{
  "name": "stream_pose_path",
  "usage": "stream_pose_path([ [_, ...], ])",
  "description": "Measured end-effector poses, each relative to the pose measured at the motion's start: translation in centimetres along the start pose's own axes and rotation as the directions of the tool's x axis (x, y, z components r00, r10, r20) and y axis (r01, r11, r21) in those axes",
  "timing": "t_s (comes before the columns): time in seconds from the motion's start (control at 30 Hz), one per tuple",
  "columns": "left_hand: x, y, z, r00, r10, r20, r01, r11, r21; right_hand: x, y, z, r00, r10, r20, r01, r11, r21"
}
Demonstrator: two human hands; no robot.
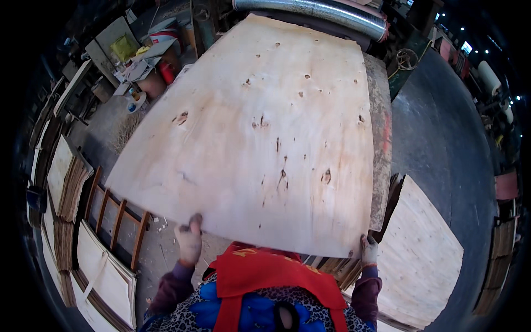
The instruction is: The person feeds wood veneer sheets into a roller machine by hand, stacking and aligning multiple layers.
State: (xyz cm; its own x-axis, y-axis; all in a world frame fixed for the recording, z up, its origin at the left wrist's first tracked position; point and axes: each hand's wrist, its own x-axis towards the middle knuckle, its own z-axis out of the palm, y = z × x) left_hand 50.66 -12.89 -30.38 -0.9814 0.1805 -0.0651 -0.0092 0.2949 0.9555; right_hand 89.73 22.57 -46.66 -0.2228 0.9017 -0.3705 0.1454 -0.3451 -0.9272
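1. Head view: left hand [189,243] pinches edge of pale, knotty, flat wood-veneer sheet [232,149] at 7 o'clock.
2. Right hand [369,252] grips its 5 o'clock corner.
3. Sheet stretches toward 12, long axis roughly 12–6.

Red apron [265,272], purple sleeves [170,290], spotted top [189,305], perhaps blue-flowered.
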Motion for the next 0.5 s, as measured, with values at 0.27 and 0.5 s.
stream_pose_path([
  [0.27, 3.5, -6.7, 1.6, 0.988, 0.14, 0.06, -0.127, 0.974, -0.187, 3.6, 1.7, 0.7, 0.992, -0.123, 0.003, 0.123, 0.987, -0.104],
  [0.5, -0.1, 1.5, 1.0, 0.53, 0.776, 0.341, -0.813, 0.579, -0.053, 4.4, 2.4, -1.9, 0.993, -0.099, -0.059, 0.084, 0.97, -0.227],
])
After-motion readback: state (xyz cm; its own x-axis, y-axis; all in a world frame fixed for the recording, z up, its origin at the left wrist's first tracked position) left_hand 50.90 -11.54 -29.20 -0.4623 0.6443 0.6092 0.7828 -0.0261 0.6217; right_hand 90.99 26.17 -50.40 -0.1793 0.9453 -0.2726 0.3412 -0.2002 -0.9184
